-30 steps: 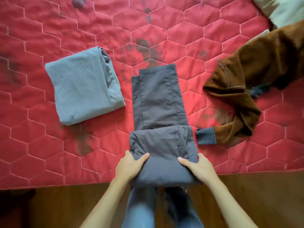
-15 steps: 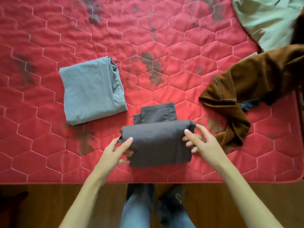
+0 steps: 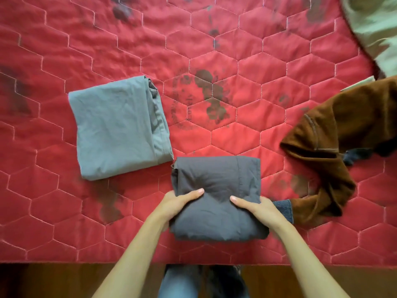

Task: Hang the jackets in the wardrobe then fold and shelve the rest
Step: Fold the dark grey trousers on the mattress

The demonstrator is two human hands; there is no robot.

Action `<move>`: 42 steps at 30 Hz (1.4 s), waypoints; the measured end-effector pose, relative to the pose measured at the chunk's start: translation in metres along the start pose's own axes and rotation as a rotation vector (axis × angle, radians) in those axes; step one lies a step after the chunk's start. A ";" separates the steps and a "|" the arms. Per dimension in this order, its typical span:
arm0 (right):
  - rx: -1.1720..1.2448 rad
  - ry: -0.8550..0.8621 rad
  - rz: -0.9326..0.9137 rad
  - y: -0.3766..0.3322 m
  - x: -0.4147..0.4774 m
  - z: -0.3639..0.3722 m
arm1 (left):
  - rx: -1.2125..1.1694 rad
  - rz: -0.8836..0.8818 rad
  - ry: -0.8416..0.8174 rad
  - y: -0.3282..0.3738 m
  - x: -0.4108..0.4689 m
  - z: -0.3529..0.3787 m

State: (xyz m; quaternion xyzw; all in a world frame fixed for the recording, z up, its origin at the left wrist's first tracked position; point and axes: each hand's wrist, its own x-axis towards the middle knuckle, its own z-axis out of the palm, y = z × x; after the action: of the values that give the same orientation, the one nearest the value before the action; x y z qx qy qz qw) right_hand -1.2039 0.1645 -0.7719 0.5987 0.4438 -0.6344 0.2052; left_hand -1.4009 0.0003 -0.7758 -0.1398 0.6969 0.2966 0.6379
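No legible text, dark print [image 3: 202, 97] on red quilt [image 3: 268, 67] unreadable

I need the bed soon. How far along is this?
Done: the light grey garment lies folded on the red quilt. In hand: left hand and right hand grip the folded dark grey garment. Left: the brown jacket is unhung; both folded pieces await shelving.

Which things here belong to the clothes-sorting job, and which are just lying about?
Job: dark grey folded garment, gripped by left hand and right hand; folded blue-grey garment; crumpled brown fleece jacket.
Lying about: pale green cloth; red quilted cover.
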 end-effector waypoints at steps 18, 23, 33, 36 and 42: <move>-0.186 -0.075 -0.459 -0.239 0.004 0.183 | 0.121 0.476 0.615 0.126 -0.054 -0.229; -0.849 0.511 -0.664 -0.255 0.012 0.226 | 0.535 0.408 1.057 0.113 0.007 -0.230; -1.484 0.240 -1.206 -0.250 0.089 0.266 | 1.342 0.952 0.953 0.113 0.077 -0.264; -1.512 0.269 -1.178 -0.247 0.103 0.243 | 1.183 0.822 0.982 0.103 0.089 -0.254; -1.444 0.401 -1.026 -0.240 0.093 0.208 | 1.051 0.720 1.002 0.105 0.080 -0.235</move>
State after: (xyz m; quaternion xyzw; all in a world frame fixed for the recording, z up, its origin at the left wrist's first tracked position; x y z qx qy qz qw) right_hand -1.5326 0.1468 -0.8066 0.1526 0.9730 -0.0995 0.1418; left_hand -1.6621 -0.0418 -0.8265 0.2948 0.9503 0.0196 0.0979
